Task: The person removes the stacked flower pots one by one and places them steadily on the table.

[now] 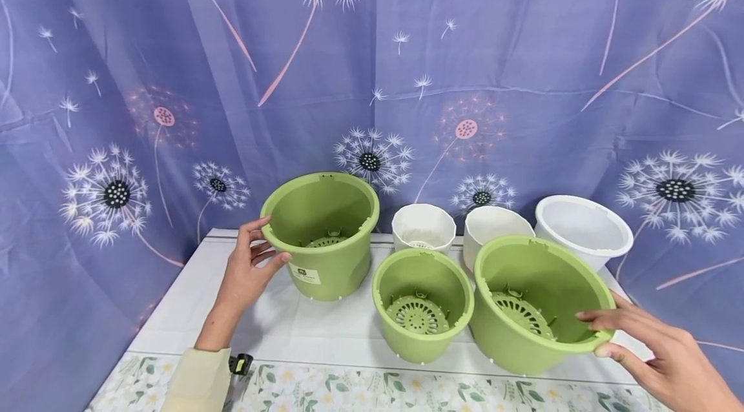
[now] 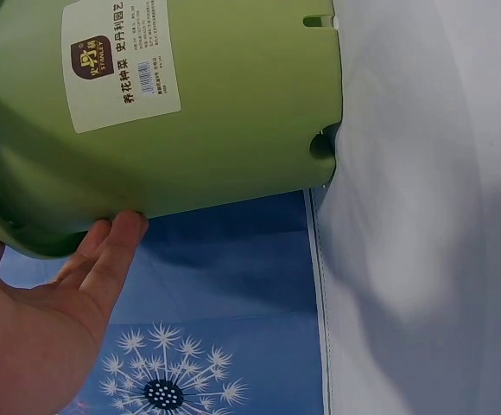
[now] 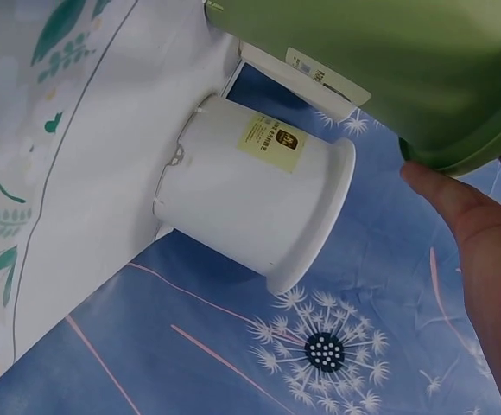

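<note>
A large green plant pot (image 1: 334,267) with a paper label stands at the left of the white cloth. My left hand (image 1: 247,270) holds its left rim, thumb at the front and fingers round the side; the left wrist view shows those fingers (image 2: 112,251) against the outer wall. Another large green plant pot (image 1: 517,354) is at the right. My right hand (image 1: 662,347) grips its right rim, fingers over the inside and thumb (image 1: 616,357) outside. Between these two sits a smaller green pot (image 1: 415,344), touched by neither hand. Slotted bases show inside the green pots.
Behind the green pots stand two small white pots (image 1: 421,225) (image 1: 494,225) and a larger white pot (image 3: 242,186) with a yellowish label. A blue dandelion-print curtain (image 1: 418,160) hangs close behind. Flower-patterned cloth (image 1: 349,389) runs along the front.
</note>
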### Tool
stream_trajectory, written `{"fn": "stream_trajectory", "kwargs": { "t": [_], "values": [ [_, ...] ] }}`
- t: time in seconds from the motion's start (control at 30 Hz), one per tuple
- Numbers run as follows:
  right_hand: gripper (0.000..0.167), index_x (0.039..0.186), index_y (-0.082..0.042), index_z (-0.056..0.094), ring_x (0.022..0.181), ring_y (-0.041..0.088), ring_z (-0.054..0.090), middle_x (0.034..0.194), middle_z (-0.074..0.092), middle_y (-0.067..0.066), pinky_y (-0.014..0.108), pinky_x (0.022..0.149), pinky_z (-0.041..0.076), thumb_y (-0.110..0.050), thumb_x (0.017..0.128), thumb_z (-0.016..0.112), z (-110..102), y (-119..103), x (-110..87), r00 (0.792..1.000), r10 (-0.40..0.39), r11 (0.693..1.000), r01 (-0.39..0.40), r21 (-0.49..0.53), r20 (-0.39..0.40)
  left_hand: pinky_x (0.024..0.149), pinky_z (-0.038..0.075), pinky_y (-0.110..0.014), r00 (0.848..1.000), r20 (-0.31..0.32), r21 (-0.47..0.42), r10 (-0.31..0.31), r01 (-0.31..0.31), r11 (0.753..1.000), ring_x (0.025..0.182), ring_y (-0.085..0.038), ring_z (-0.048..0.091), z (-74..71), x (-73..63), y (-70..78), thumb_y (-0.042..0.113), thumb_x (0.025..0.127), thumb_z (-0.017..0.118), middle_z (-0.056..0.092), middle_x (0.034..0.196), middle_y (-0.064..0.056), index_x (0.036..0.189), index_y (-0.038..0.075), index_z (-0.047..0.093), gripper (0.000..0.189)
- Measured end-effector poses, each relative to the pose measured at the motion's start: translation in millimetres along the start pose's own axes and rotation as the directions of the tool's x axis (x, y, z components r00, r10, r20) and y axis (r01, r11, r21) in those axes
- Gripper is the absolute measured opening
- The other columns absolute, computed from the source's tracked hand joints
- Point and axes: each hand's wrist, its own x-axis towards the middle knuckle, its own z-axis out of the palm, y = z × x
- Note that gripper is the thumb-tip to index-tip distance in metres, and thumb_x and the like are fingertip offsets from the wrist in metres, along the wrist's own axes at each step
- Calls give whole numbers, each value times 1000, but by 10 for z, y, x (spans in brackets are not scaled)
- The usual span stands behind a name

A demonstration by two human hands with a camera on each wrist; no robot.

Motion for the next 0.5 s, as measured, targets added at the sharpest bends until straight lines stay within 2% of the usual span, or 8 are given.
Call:
{"fn": "stream_trajectory", "kwargs": {
  "t": [0.03, 0.07, 0.13, 0.17, 0.27, 0.3, 0.37, 0.5],
  "values": [
    [34, 124, -14, 76, 147, 9, 49, 124, 76, 3, 17, 129, 28, -12, 91, 84, -1, -3, 3, 1000, 4, 1000, -4, -4, 4, 110, 58, -28, 1000, -2, 2, 1, -1, 1000, 124, -38, 65, -1, 1, 4, 15, 96, 81, 54, 131, -16, 162, 23, 35, 81],
    [37, 124, -15, 76, 148, 9, 47, 125, 75, 3, 14, 124, 36, -9, 90, 85, -2, -12, 4, 1000, 14, 1000, -13, -6, 12, 110, 58, -29, 1000, -3, 6, 2, -2, 1000, 124, -38, 65, -2, 1, 8, 14, 96, 81, 54, 131, -16, 162, 22, 35, 81],
    [44, 126, -15, 75, 150, 7, 43, 127, 74, 2, 10, 106, 53, -2, 86, 86, -4, -33, 0, 999, 37, 999, -37, -9, 27, 110, 59, -36, 1000, -3, 8, 4, -4, 1000, 124, -38, 65, -1, 2, 12, 14, 96, 81, 54, 131, -16, 163, 22, 34, 82],
    [47, 127, -15, 74, 149, 6, 44, 128, 74, 2, 10, 106, 53, 0, 85, 86, -5, -38, -1, 998, 45, 999, -45, -10, 33, 110, 59, -40, 1000, -2, 7, 5, -5, 1000, 124, -38, 65, 2, 3, 13, 14, 96, 81, 54, 131, -16, 163, 22, 34, 82],
    [51, 129, -13, 73, 147, 5, 46, 130, 73, 3, 10, 109, 51, 5, 83, 86, 0, -45, -3, 998, 55, 998, -55, 1, 41, 111, 57, -49, 1000, 0, 0, 7, -7, 1000, 124, -39, 65, 8, 5, 6, 13, 96, 81, 54, 131, -17, 163, 22, 34, 82],
    [51, 129, -12, 73, 146, 5, 48, 130, 73, 4, 12, 119, 42, 5, 83, 85, 4, -43, -3, 998, 50, 999, -51, 6, 38, 111, 57, -50, 1000, 1, -3, 7, -7, 1000, 124, -39, 65, 10, 6, 4, 13, 96, 81, 54, 130, -17, 162, 22, 34, 82],
    [48, 130, -10, 73, 144, 7, 51, 130, 74, 6, 16, 130, 24, 3, 85, 85, 9, -37, 1, 999, 37, 999, -37, 15, 30, 111, 57, -50, 1000, 2, -3, 5, -5, 1000, 124, -39, 65, 12, 8, 3, 13, 96, 81, 54, 130, -17, 163, 22, 34, 82],
    [46, 129, -7, 73, 146, 9, 49, 134, 72, 11, 16, 130, 25, 3, 86, 84, 24, -56, 6, 999, 28, 999, -29, 29, 19, 111, 56, -50, 1000, 0, 6, -4, 4, 1000, 124, -39, 65, 5, 3, 11, 14, 96, 81, 54, 131, -17, 163, 23, 34, 82]
  ]
}}
